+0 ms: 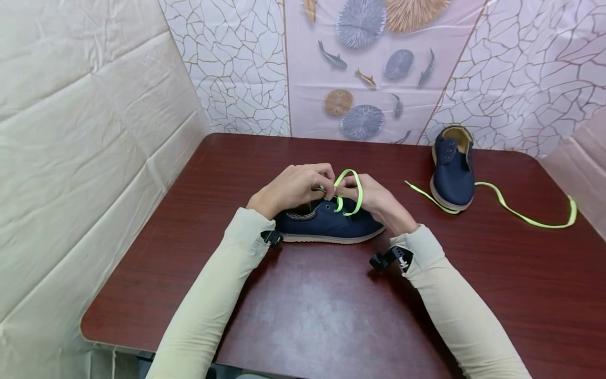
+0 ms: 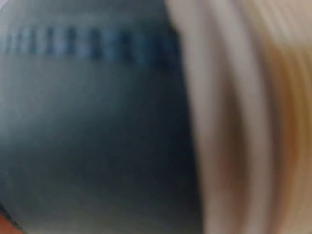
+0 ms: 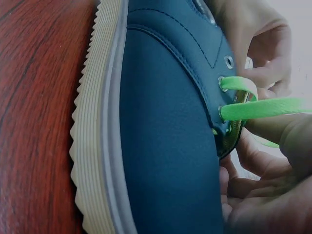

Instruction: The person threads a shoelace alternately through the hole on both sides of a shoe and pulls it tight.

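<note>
My left hand [image 1: 300, 184] and right hand [image 1: 371, 196] bend their fingers over the navy-blue low-cut shoe [image 1: 322, 225], beside its looped flat neon-green lace [image 3: 263, 108]; whether they pinch it, I cannot tell.

So the near shoe [image 1: 322, 226] is sitting on the table [image 1: 307, 316], left hand [image 1: 298, 187] reaching over its opening, right hand [image 1: 373, 199] over its front half, a lace [image 1: 360, 196] looping up from it. Far shoe [image 1: 453, 181] is standing behind it to the right, second lace [image 1: 573, 210] lying right of the near shoe too.
</note>
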A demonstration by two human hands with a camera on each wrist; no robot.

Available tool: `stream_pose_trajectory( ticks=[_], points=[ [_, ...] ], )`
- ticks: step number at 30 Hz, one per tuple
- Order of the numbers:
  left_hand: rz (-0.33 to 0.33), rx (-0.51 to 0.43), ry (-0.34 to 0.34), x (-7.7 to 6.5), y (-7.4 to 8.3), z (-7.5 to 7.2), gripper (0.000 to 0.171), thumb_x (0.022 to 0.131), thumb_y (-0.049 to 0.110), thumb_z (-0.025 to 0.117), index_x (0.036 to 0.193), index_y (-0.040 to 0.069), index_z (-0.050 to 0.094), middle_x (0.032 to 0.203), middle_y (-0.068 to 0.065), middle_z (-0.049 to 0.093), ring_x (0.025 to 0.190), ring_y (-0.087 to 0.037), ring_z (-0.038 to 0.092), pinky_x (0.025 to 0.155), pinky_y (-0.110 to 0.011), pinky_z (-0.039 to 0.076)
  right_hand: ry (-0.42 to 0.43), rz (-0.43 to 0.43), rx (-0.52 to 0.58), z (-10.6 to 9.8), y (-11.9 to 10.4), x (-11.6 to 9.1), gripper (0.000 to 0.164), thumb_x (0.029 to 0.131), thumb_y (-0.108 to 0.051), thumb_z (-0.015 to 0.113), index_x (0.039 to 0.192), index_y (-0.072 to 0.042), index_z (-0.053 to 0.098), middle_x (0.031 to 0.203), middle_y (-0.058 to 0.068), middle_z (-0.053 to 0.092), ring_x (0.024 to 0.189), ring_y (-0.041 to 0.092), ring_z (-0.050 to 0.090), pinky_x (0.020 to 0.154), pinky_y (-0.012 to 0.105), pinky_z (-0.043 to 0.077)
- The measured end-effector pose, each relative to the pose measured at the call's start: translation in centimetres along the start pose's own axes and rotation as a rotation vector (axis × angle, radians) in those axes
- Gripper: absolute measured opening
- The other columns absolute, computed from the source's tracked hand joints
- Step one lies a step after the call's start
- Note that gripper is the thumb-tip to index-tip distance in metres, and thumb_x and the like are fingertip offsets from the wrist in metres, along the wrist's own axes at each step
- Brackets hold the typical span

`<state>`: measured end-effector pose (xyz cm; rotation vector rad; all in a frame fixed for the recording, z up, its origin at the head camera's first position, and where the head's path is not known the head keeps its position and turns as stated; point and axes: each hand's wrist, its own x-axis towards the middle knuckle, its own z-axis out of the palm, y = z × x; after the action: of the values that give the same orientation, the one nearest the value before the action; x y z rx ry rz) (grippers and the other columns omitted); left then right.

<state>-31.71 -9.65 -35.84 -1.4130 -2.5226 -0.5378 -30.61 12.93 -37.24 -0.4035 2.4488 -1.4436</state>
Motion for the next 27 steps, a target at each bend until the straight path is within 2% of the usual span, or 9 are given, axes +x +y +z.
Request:
stream_pose_trajectory(
  ticks=[5, 10, 15, 19, 23, 27],
  points=[
    [0.039, 0.12, -0.009, 0.1, 0.1, 0.1, 0.013, 0.097, 0.024, 0.079, 0.098, 0.036, 0.085, 0.109, 0.013, 0.065, 0.097, -0.002, 0.065, 0.063, -0.032, 0.049, -0.009, 0.026, 0.023, -0.1, 0.0, -0.1, 0.02, 0.1, -0.018, 0.065, 0.088, -0.005, 0.073, 0.079, -0.003, 0.056, 0.085, 0.022, 0.044, 0.073, 0.029, 0.034],
    [0.096, 0.189, 0.024, 0.2, 0.2, 0.3, 0.01, 0.096, 0.029, 0.08, 0.096, 0.037, 0.085, 0.108, 0.014, 0.066, 0.096, -0.002, 0.064, 0.062, -0.029, 0.049, 0.005, 0.021, 0.029, -0.1, 0.3, -0.1, 0.022, 0.101, -0.021, 0.066, 0.092, -0.003, 0.075, 0.087, -0.003, 0.064, 0.093, 0.022, 0.049, 0.077, 0.03, 0.037],
    [0.09, 0.113, 0.042, 0.2, 0.3, 0.2, 0.007, 0.095, 0.026, 0.081, 0.092, 0.031, 0.085, 0.11, 0.013, 0.067, 0.103, -0.006, 0.058, 0.072, -0.027, 0.053, 0.038, -0.015, 0.036, 0.2, 0.4, -0.1, 0.024, 0.105, -0.022, 0.064, 0.097, -0.001, 0.073, 0.09, -0.003, 0.063, 0.096, 0.022, 0.05, 0.081, 0.029, 0.038],
    [0.069, 0.049, 0.021, 0.4, 0.5, -0.5, 0.005, 0.094, 0.022, 0.081, 0.092, 0.025, 0.084, 0.106, 0.014, 0.07, 0.104, -0.008, 0.057, 0.08, -0.028, 0.053, 0.076, -0.02, 0.075, 0.6, 0.2, -0.1, 0.023, 0.105, -0.022, 0.065, 0.099, -0.001, 0.073, 0.086, -0.007, 0.065, 0.096, 0.02, 0.052, 0.081, 0.028, 0.039],
    [0.044, 0.058, -0.031, 0.5, 0.8, -1.3, 0.006, 0.096, 0.02, 0.079, 0.093, 0.024, 0.082, 0.1, 0.015, 0.073, 0.105, -0.008, 0.06, 0.086, -0.03, 0.048, 0.107, -0.011, 0.096, 1.0, 0.0, -0.1, 0.019, 0.104, -0.021, 0.064, 0.096, -0.006, 0.074, 0.084, -0.009, 0.064, 0.092, 0.018, 0.051, 0.077, 0.026, 0.038],
    [0.036, 0.075, -0.052, 0.5, 1.4, -2.2, 0.007, 0.098, 0.02, 0.077, 0.095, 0.022, 0.082, 0.099, 0.014, 0.074, 0.11, -0.01, 0.061, 0.09, -0.034, 0.045, 0.12, -0.002, 0.092, 1.4, -0.3, -0.1, 0.021, 0.105, -0.019, 0.059, 0.09, -0.008, 0.068, 0.084, -0.004, 0.058, 0.086, 0.018, 0.047, 0.073, 0.026, 0.034]
  ],
)
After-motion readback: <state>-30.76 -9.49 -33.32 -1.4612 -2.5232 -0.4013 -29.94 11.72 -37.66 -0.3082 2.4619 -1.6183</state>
